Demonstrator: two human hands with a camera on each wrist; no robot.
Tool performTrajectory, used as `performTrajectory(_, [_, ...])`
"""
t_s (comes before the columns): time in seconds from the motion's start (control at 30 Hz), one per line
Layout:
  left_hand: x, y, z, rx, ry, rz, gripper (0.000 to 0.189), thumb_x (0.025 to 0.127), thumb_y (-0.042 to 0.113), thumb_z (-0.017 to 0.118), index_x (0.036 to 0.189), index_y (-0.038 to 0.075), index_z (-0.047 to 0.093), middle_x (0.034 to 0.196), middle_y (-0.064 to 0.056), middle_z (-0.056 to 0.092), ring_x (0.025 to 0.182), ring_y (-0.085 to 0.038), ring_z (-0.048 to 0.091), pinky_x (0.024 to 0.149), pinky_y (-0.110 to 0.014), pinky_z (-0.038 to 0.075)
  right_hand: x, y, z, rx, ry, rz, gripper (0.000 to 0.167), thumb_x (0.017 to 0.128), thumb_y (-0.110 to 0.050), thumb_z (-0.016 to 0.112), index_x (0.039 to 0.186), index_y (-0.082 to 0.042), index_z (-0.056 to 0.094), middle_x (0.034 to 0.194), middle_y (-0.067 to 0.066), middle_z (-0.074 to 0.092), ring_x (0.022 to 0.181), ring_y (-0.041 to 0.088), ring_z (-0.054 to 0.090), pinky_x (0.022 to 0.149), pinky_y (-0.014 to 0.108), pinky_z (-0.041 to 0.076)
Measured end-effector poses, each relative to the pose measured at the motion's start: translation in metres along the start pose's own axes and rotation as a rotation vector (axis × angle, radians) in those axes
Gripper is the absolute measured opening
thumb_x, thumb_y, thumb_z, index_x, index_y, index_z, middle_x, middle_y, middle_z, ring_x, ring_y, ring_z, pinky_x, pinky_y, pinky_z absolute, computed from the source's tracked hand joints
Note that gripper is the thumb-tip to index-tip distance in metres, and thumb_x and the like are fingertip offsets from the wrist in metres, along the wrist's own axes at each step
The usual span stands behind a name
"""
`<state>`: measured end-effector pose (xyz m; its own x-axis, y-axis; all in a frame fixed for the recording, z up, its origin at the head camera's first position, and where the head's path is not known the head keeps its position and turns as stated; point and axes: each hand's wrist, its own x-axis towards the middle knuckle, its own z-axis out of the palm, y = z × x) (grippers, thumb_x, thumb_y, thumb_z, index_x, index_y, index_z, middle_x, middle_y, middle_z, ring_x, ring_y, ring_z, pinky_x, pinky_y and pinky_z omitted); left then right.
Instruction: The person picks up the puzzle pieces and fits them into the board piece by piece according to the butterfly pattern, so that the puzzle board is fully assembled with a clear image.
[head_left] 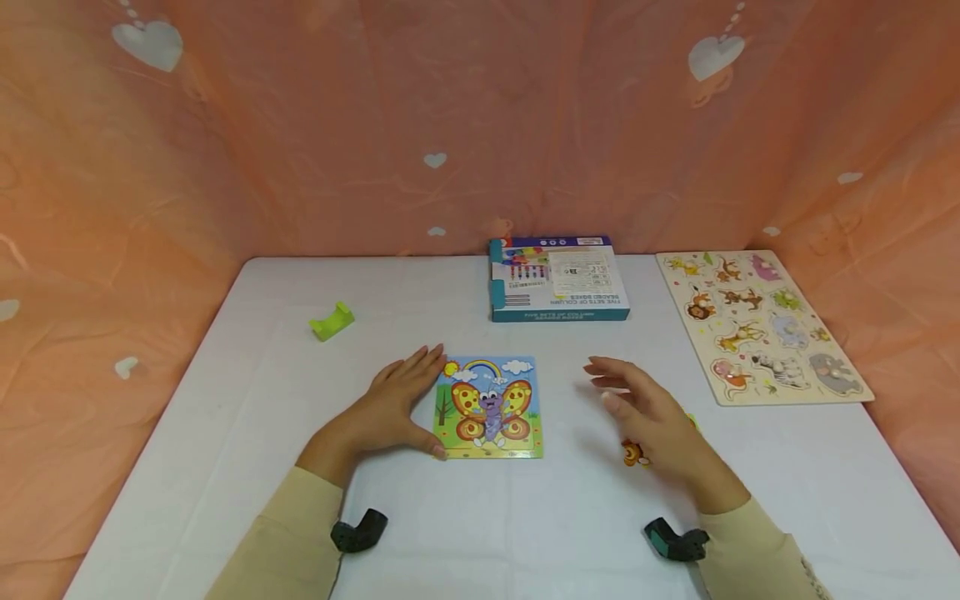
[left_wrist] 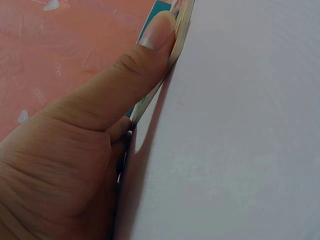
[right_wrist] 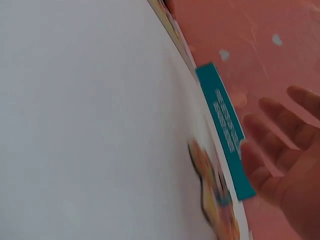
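A square butterfly puzzle (head_left: 491, 408) lies flat on the white table. My left hand (head_left: 397, 408) rests along its left side, fingers extended near the top corner and thumb at the bottom corner. In the left wrist view the thumb (left_wrist: 159, 32) lies against the board's edge. To the right of the puzzle, my right hand (head_left: 652, 421) hovers with loosely bent fingers and holds nothing. Partly hidden under it is a small orange-brown piece (head_left: 635, 454). The right wrist view shows a blurred, colourful flat piece (right_wrist: 212, 192) on the table near that hand.
A teal and white box (head_left: 558, 283) lies at the back edge of the table. At the right lies a wooden animal puzzle board (head_left: 765, 329). A bright green holder-like object (head_left: 332, 322) is at the back left. A patterned orange cloth (head_left: 480, 125) hangs behind the table.
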<state>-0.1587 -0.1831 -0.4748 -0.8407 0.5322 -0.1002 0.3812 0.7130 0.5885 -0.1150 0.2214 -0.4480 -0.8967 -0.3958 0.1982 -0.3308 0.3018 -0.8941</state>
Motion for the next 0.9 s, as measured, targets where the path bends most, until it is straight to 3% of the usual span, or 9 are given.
performTrajectory(0.17, [-0.001,-0.001,0.000,0.000,0.002,0.021,0.141,0.065,0.058,0.102,0.171,0.002,0.028,0.180,-0.009,0.016,0.166,-0.031,0.004,0.130,-0.059,0.006,-0.011,0.006,-0.028,0.199,0.047,-0.036,0.048,0.121,-0.022,0.033,0.160,0.002,0.046,0.150,0.028,0.056,0.135,0.031,0.060,0.109,0.029,0.048])
performTrajectory(0.3, [-0.001,-0.001,0.000,-0.004,-0.008,0.008,0.141,0.065,0.057,0.102,0.172,0.004,0.027,0.181,-0.007,0.014,0.166,-0.029,0.002,0.130,-0.056,0.004,-0.018,0.011,-0.046,0.350,0.084,-0.008,0.058,0.121,-0.037,0.027,0.162,0.000,0.045,0.150,0.023,0.058,0.136,0.034,0.060,0.112,0.035,0.048])
performTrajectory(0.4, [-0.002,0.000,-0.001,-0.003,-0.012,0.000,0.141,0.065,0.057,0.102,0.173,0.005,0.026,0.181,-0.005,0.013,0.166,-0.028,0.001,0.130,-0.055,0.004,-0.022,0.016,-0.056,0.410,0.078,0.011,0.060,0.121,-0.038,0.023,0.164,-0.003,0.044,0.151,0.022,0.057,0.137,0.035,0.058,0.113,0.036,0.047])
performTrajectory(0.6, [-0.002,0.001,-0.002,-0.011,-0.004,0.004,0.141,0.065,0.057,0.102,0.172,0.005,0.027,0.181,-0.006,0.015,0.166,-0.029,0.002,0.130,-0.056,0.005,-0.026,0.025,-0.064,0.322,0.045,0.104,0.056,0.121,-0.036,0.024,0.164,-0.009,0.046,0.152,0.017,0.059,0.137,0.026,0.058,0.112,0.028,0.043])
performTrajectory(0.7, [-0.002,0.001,-0.001,-0.010,-0.003,0.003,0.141,0.064,0.057,0.102,0.172,0.005,0.027,0.181,-0.007,0.015,0.166,-0.029,0.002,0.130,-0.057,0.005,-0.025,0.027,-0.062,0.231,0.015,0.157,0.052,0.120,-0.028,0.028,0.163,-0.004,0.045,0.152,0.018,0.060,0.138,0.021,0.056,0.110,0.024,0.040])
performTrajectory(0.8, [-0.002,0.001,-0.001,-0.007,-0.008,-0.006,0.141,0.065,0.057,0.102,0.173,0.006,0.027,0.181,-0.005,0.013,0.166,-0.028,0.001,0.130,-0.056,0.004,-0.024,0.027,-0.060,0.133,-0.038,0.210,0.048,0.119,-0.020,0.041,0.162,0.001,0.046,0.156,0.020,0.056,0.142,0.015,0.049,0.107,0.018,0.038])
performTrajectory(0.9, [-0.002,0.000,-0.001,-0.003,-0.003,-0.002,0.141,0.064,0.057,0.102,0.172,0.004,0.027,0.181,-0.007,0.014,0.166,-0.029,0.002,0.130,-0.057,0.005,-0.024,0.028,-0.058,0.025,-0.085,0.251,0.046,0.113,-0.016,0.061,0.157,-0.002,0.054,0.160,0.017,0.052,0.147,0.017,0.040,0.107,0.010,0.032])
